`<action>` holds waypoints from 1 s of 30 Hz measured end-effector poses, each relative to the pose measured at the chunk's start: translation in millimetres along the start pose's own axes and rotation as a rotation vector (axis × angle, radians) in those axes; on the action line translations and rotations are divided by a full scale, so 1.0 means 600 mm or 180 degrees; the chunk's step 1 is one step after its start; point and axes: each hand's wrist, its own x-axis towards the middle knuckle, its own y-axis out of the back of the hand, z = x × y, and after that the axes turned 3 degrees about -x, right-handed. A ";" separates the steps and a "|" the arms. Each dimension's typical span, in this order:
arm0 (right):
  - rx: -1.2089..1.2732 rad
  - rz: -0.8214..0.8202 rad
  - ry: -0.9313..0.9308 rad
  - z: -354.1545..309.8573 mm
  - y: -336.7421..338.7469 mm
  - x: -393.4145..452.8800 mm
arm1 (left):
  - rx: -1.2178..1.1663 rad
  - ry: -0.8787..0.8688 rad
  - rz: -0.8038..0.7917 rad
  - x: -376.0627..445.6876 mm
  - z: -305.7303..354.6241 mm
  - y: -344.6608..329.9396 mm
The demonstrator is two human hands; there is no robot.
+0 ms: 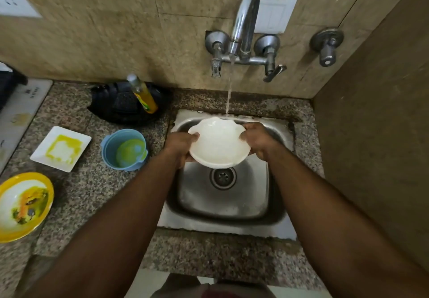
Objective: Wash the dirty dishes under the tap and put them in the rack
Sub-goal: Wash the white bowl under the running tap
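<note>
Well left of the hands wait a yellow-rimmed plate, a stained square plate and a blue cup. The left hand and right hand each grip an opposite rim of the white bowl, held between them over the sink, its far edge under the tap's stream. It looks light, stiff, probably plastic, and wet-slick; rim grips suit it.

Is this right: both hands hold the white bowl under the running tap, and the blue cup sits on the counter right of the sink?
Not quite. The head view shows the blue cup on the counter left of the sink. The rest stands: the left hand and right hand hold the white bowl under the running tap.
</note>
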 end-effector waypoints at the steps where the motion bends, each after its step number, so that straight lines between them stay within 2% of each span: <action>1: -0.0001 0.0132 0.0016 -0.005 0.001 -0.007 | 0.0127 -0.0083 0.0076 0.010 -0.006 -0.006; 7: 0.0040 0.0968 0.0288 -0.019 0.020 -0.020 | 0.0824 -0.0448 0.0216 0.022 0.002 -0.060; 10: -0.0124 0.1341 0.0693 -0.019 0.031 -0.018 | 0.0947 -0.0548 0.0258 0.027 0.025 -0.084; 12: -0.0170 0.1524 0.0977 -0.020 0.035 -0.020 | 0.1450 -0.0619 0.0271 0.068 0.023 -0.094; 15: 0.0033 0.1730 0.1183 -0.019 0.028 -0.036 | 0.0720 -0.0279 0.0587 0.086 0.031 -0.105; 18: -0.0011 0.1954 0.1280 -0.012 0.013 -0.055 | 0.1044 -0.0334 0.0375 0.116 0.013 -0.114; 19: -0.0081 0.1994 0.1295 -0.011 0.009 -0.062 | 0.0584 -0.0121 0.0282 0.100 0.015 -0.117; 22: -0.0770 0.2047 0.1433 -0.004 -0.015 -0.085 | 0.0278 -0.0054 -0.0270 0.102 -0.004 -0.127; 25: -0.1322 0.1862 0.1840 0.017 -0.053 -0.095 | -0.0499 0.0505 -0.0528 0.058 -0.004 -0.136; 26: -0.1458 0.1763 0.1854 0.027 -0.063 -0.093 | -0.0708 0.0542 -0.0641 0.035 0.001 -0.132; 30: -0.2068 0.1564 0.2002 0.067 -0.086 -0.088 | -0.1626 0.0273 -0.0987 0.004 -0.004 -0.112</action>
